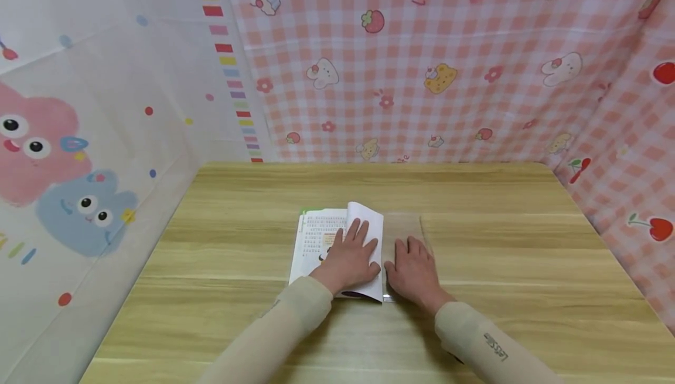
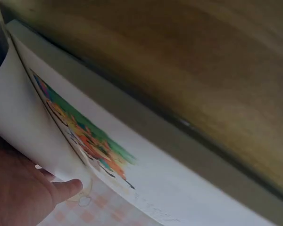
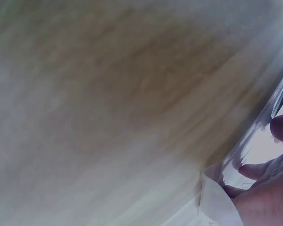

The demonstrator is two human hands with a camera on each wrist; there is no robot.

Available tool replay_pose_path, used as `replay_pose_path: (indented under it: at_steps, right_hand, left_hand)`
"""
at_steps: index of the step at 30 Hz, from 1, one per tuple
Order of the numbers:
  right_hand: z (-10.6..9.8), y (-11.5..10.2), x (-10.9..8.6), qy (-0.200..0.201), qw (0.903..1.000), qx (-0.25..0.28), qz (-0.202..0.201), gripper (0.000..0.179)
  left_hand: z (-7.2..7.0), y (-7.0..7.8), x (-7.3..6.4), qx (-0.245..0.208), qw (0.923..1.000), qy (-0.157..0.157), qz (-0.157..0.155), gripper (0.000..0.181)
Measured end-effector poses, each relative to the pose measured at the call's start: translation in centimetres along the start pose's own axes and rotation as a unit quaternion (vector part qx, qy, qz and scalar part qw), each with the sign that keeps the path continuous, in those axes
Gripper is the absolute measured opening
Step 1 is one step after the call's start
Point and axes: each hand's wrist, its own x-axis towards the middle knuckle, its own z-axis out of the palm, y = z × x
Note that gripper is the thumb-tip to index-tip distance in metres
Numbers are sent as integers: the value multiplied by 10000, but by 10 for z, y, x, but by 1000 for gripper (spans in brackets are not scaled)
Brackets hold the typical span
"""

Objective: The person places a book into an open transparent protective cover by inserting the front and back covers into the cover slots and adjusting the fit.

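An open book [image 1: 311,226] with printed text and a small picture lies in the middle of the table. My left hand [image 1: 348,261] rests with spread fingers on a white leaf [image 1: 371,220] folded over the book's right part. The left wrist view has this leaf bulging up beside a page with a colourful picture [image 2: 89,136]. To the book's right, a clear plastic sheet [image 1: 403,226] lies on the wood. My right hand [image 1: 413,269] presses on that sheet with relaxed fingers. Glossy film [image 3: 254,136] shows by its fingertips in the right wrist view.
The wood-grain table [image 1: 501,226] extends on all sides of the book. A pink checked cloth [image 1: 401,44] hangs behind it, and a white patterned cloth [image 1: 158,67] hangs at the left.
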Motion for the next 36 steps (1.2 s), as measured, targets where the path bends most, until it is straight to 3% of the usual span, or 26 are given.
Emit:
replay_pose_path:
  at_steps: [11,22,32,34,36]
  right_hand:
    - [-5,-1,-1,-208,9998,-79,8,53]
    - [-4,0,2,-443,9989,-106,99,55]
    - [-1,-1,1,-136,9997,-175,-53,48]
    - [-1,-1,0,-92,9998,-147,-60,46]
    - [-1,-1,0,-25,9999,-110,-93,44]
  left_hand:
    - [-1,6,-1,110,9999,50,-15,57]
    - [8,13,4,132,9995,260,-99,58]
    - [3,10,7,-541,9983,207,14,55]
    - [4,9,8,-880,9955,338,60,58]
    - [7,6,8,-1515,9867,579,89,59]
